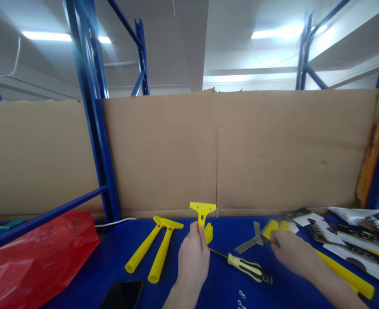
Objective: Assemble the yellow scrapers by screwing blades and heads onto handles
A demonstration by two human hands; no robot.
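Note:
My left hand point(194, 253) is closed round a yellow scraper point(202, 209), its flat T-shaped head pointing up. Just behind those fingers is a curved yellow piece point(209, 233). On the right, my right hand point(289, 249) has its fingers pinched at a dark, thin item beside flat metal strips point(249, 243) and yellow parts point(271, 228); what it grips is too small to name. Between the hands lies a screwdriver point(249, 267) with a cream and black handle. Two yellow scraper handles point(160, 257) lie left of my left hand.
A red plastic bag point(41, 262) lies at the left, a black phone point(122, 295) at the front. Small metal pieces point(241, 296) lie near the front edge. Packaged items point(366, 244) and a yellow handle point(347, 272) are at the right. Cardboard point(163, 154) stands behind the blue table.

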